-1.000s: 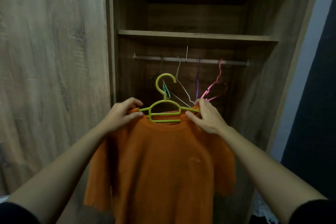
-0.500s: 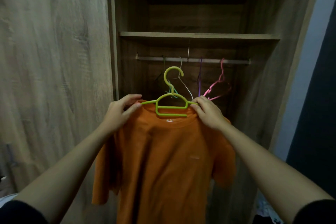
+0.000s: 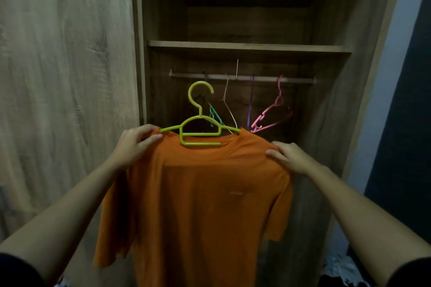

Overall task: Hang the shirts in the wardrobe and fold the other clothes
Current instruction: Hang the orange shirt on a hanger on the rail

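An orange T-shirt (image 3: 200,196) hangs on a lime-green plastic hanger (image 3: 200,123), held up in front of the open wardrobe. My left hand (image 3: 133,144) pinches the shirt's left shoulder at the hanger's end. My right hand (image 3: 291,157) grips the right shoulder near the sleeve seam. The hanger's hook sits just below the metal rail (image 3: 242,76), left of its middle, and is not on it.
Empty hangers dangle from the rail: a teal one (image 3: 214,116), a white wire one (image 3: 227,100), a purple one (image 3: 251,100) and a pink one (image 3: 272,112). A wooden shelf (image 3: 247,45) runs above the rail. The closed wardrobe door (image 3: 65,77) fills the left.
The shirt and hanger have risen toward the rail. My right hand slid outward from the collar to the right shoulder, spreading the shirt flat on the hanger.
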{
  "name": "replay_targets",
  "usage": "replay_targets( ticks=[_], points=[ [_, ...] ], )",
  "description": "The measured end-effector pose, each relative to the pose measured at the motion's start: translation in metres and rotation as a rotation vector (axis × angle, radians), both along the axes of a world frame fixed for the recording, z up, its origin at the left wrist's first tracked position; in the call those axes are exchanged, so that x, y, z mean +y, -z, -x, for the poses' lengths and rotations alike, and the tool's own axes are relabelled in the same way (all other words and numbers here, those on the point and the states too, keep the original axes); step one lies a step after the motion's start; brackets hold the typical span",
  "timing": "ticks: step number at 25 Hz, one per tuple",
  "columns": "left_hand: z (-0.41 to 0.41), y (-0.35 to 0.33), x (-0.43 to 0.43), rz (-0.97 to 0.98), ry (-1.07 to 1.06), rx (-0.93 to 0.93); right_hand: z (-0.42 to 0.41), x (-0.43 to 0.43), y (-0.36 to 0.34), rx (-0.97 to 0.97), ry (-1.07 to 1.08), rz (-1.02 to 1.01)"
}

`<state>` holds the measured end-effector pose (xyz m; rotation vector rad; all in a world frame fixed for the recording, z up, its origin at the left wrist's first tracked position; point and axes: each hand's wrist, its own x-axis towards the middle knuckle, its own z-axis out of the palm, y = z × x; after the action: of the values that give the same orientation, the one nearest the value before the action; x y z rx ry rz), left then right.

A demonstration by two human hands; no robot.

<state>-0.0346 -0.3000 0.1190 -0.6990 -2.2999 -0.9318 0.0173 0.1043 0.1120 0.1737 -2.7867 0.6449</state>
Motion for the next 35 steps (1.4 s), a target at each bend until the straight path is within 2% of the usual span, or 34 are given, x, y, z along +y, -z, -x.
replay_targets(
  ticks=[2, 4, 10, 14, 16, 18, 23, 27, 29, 30, 31, 33, 34, 35],
  points=[
    [0.000, 0.003, -0.002, 0.017, -0.007, -0.018, -0.003, 0.002, 0.001, 0.108, 0.029, 0.032],
    [0.000, 0.004, -0.002, -0.019, 0.003, -0.015, -0.004, 0.001, -0.004, 0.218, 0.087, -0.067],
    [-0.001, 0.003, 0.028, -0.010, 0.114, -0.030, 0.005, -0.048, -0.021, 0.196, -0.090, -0.245],
    [-0.002, 0.001, 0.032, -0.040, 0.169, -0.076, 0.011, -0.058, -0.016, 0.305, -0.050, -0.117],
    [0.001, 0.000, 0.023, 0.067, 0.171, -0.088, 0.015, -0.056, -0.016, 0.331, -0.054, -0.038],
    [0.005, 0.002, 0.012, 0.187, 0.130, -0.172, 0.018, -0.053, -0.018, 0.334, -0.069, 0.006],
    [0.018, 0.028, -0.013, 0.218, 0.094, -0.442, 0.024, -0.039, -0.023, 0.324, -0.080, -0.022],
    [0.026, 0.034, -0.032, 0.327, 0.009, -0.489, 0.029, -0.031, -0.025, 0.316, -0.054, -0.037],
    [0.024, 0.025, -0.040, 0.367, 0.069, -0.687, 0.032, -0.033, -0.024, 0.306, -0.072, -0.039],
    [0.023, 0.017, -0.044, 0.319, 0.141, -0.804, 0.034, -0.034, -0.023, 0.305, -0.091, -0.041],
    [0.021, 0.009, -0.047, 0.192, 0.221, -0.883, 0.036, -0.037, -0.022, 0.304, -0.109, -0.045],
    [0.014, -0.009, -0.045, -0.077, 0.351, -0.861, 0.044, -0.045, -0.021, 0.308, -0.157, -0.054],
    [0.011, -0.016, -0.040, -0.090, 0.381, -0.793, 0.049, -0.051, -0.021, 0.308, -0.194, -0.058],
    [0.010, -0.022, -0.032, 0.004, 0.386, -0.739, 0.053, -0.061, -0.021, 0.305, -0.233, -0.063]
  ],
)
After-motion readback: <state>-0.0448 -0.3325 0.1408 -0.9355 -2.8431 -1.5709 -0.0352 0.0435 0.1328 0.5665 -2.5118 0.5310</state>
